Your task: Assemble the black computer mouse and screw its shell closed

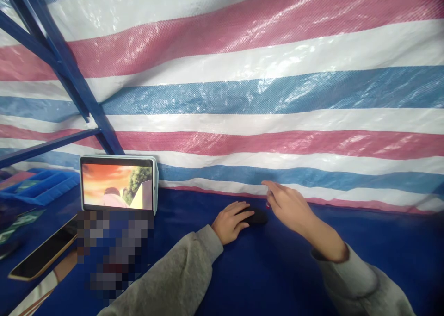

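1. The blue tabletop (277, 269) is ending at the back against a striped tarp (263, 98), which is hanging close behind the hands and closing that side.
2. To the right of the hands, the tabletop is lying open up to the picture edge.
3. To the left, a tablet (118, 184) is standing upright near the tarp, and a dark phone (43, 253) is lying flat further left, so the room there is narrower.
4. A blue metal frame (62, 71) is rising at the far left.
5. The left hand (231, 221) is resting palm down, its fingers (244, 214) lying over a small black object (257, 215) that is sitting on the tabletop near the tarp's lower edge.
6. The right hand (289, 205) is hovering just beside that object, wrist raised, with its fingers (268, 186) loosely spread and holding nothing.
7. Both forearms in grey sleeves are reaching forward from the near edge.
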A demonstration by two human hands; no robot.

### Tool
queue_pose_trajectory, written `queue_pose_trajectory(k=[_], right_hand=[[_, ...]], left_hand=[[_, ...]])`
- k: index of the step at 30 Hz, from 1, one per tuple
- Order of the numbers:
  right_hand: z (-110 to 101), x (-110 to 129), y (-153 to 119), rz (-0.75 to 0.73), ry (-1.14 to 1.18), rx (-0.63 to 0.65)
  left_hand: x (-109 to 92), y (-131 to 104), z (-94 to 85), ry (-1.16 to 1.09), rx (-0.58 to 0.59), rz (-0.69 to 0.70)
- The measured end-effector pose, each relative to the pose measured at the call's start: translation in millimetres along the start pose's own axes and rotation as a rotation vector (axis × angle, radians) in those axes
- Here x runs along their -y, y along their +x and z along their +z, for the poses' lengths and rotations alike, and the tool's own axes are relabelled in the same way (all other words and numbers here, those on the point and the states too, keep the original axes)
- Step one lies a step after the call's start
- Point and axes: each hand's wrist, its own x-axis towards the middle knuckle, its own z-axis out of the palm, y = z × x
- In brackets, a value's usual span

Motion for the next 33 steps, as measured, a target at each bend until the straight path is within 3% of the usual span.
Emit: queue_pose_trajectory(k=[5,18,33], right_hand=[[3.1,1.0,0.5,-0.016,0.068,-0.017],[0.0,-0.2,1.4,0.052,-0.148,0.038],[-1.8,-1.9,0.2,-0.034,-0.031,0.01]], left_hand=[[-0.3,0.4,0.4,-0.002,-0.005,-0.003],[0.5,-0.3,1.7,0.008,-0.002,-0.002],[0.2,0.0,1.2,0.007,0.007,0.002]])
